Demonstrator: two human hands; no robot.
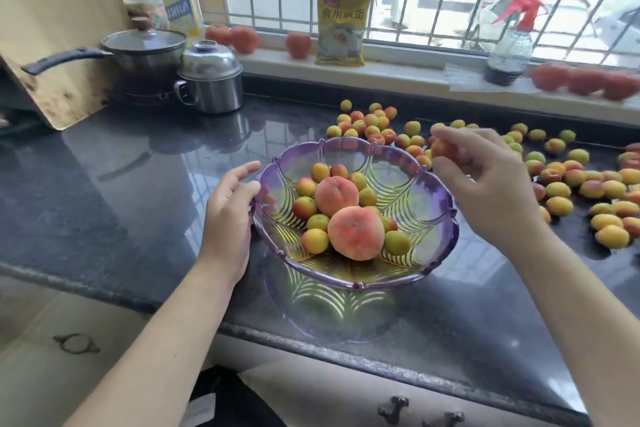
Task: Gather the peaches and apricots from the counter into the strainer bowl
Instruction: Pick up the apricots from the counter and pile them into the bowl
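The purple bowl (446,218) sits on the dark counter (104,184) near its front edge. It holds 2 peaches (355,232), 1 behind the other at the middle, ringed by about 12 apricots (314,241). The left hand (230,215) rests against the bowl's left rim, thumb hooked over the edge, fingers loosely spread outside it. The right hand (485,180) hovers above the bowl's far right rim, its fingers curled around 1 reddish fruit (445,149), blurred, so its kind cannot be told. Several dozen loose apricots (557,206) lie scattered on the counter to the right and behind the bowl. Far left stand 2 pots (211,80). On the sill are 1 yellow bag (341,26), 1 spray bottle (509,52) and about 6 tomatoes (298,44).
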